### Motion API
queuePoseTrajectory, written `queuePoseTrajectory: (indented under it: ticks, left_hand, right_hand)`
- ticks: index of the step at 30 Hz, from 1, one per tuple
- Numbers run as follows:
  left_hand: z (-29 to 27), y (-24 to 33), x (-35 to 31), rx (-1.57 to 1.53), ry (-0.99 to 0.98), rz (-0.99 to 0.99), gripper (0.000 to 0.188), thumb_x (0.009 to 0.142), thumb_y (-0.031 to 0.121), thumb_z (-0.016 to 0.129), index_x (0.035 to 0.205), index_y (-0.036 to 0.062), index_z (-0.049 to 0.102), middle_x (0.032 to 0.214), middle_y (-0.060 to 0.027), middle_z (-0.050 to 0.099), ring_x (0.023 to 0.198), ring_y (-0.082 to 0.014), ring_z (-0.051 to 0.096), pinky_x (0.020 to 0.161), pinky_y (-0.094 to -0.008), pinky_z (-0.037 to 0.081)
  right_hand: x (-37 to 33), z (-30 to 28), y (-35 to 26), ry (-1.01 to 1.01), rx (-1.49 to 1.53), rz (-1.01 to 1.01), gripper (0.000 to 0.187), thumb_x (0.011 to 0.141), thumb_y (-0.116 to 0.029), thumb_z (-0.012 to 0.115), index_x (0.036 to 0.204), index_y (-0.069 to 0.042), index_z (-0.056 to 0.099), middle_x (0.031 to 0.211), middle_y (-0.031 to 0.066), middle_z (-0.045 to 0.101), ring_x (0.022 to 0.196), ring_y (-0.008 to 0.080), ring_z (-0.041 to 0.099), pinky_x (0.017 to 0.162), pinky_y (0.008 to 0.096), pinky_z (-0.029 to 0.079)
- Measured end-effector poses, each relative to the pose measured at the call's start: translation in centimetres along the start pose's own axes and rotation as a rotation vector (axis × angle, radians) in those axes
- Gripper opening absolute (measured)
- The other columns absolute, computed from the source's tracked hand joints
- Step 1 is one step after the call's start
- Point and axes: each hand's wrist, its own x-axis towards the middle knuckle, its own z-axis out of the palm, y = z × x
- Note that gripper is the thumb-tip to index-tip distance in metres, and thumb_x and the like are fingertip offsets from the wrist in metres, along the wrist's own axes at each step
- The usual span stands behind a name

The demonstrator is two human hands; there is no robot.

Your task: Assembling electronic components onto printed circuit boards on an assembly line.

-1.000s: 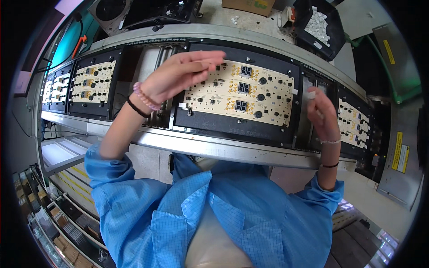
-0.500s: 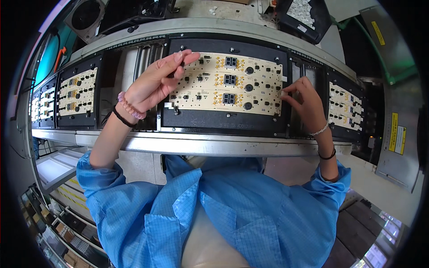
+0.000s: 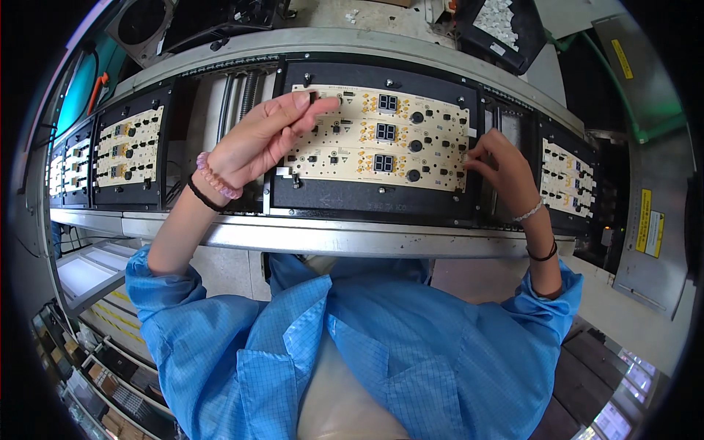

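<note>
Cream-coloured circuit boards (image 3: 348, 172) lie in a black carrier frame (image 3: 330, 196) in front of me, each with a dark two-digit display and a round black part. Over their upper left corner, my left hand (image 3: 268, 143) is closed in a pinch, with a small black part (image 3: 313, 97) showing at its fingertips. At the boards' right edge, my right hand (image 3: 504, 174) has thumb and forefinger pressed together beside the lower boards. Whatever those right fingertips grip, if anything, is too small and hidden to name.
The carrier sits on a line with a metal front rail (image 3: 315, 238). Similar carriers with boards stand at left (image 3: 126, 150) and right (image 3: 566, 176). A black bin of white pieces (image 3: 495, 26) is at the back right. A grey metal cabinet (image 3: 645, 220) stands far right.
The carrier with its boards has shifted slightly to the right. My left hand has moved right and its fingers have turned a little; my right hand stays at the boards' right edge.
</note>
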Motion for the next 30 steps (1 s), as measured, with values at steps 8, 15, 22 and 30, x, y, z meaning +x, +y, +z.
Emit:
queuePoseTrajectory:
  ticks: [8,15,22,30]
  left_hand:
    - [-1.3,-0.7,-0.7,-0.105,-0.112,0.016,0.027,0.098,0.01,0.049,0.123,0.0008,0.05,0.119,-0.0138,0.058,0.103,-0.0163,0.063,0.077,-0.0193,0.058]
    - [-0.2,-1.5,-0.8,-0.132,0.011,0.11,0.032,0.098,0.012,0.049,0.128,0.0012,0.047,0.116,-0.0092,0.058,0.103,-0.0139,0.061,0.078,-0.0191,0.056]
    - [-0.6,-1.7,-2.2,-0.085,-0.054,0.033,0.032,0.097,0.012,0.051,0.128,0.0012,0.048,0.109,-0.0079,0.059,0.098,-0.0108,0.061,0.078,-0.018,0.055]
    - [-1.1,-2.0,-6.5,-0.071,0.091,0.206,0.035,0.097,0.016,0.055,0.129,0.0028,0.047,0.101,-0.0019,0.05,0.089,-0.0086,0.049,0.076,-0.0197,0.045]
  right_hand:
    - [-0.7,-0.9,6.0,0.073,1.166,0.21,0.014,0.096,-0.016,0.052,0.102,-0.005,0.06,0.083,-0.0003,0.055,0.064,0.0043,0.046,0.05,0.0163,0.038]
    - [3.7,-0.4,8.5,0.149,2.337,0.551,0.035,0.098,-0.006,0.042,0.132,0.001,0.043,0.109,0.0107,0.051,0.096,0.0206,0.056,0.087,0.029,0.052]
    - [2.8,2.2,10.7,0.014,1.867,0.229,0.038,0.098,-0.012,0.043,0.135,-0.001,0.04,0.098,0.0028,0.054,0.075,0.0081,0.048,0.064,0.0203,0.041]
    - [2.5,0.4,2.6,0.35,0.947,0.271,0.035,0.099,-0.025,0.044,0.128,-0.005,0.049,0.095,-0.0013,0.054,0.09,0.0074,0.049,0.085,0.0258,0.04]
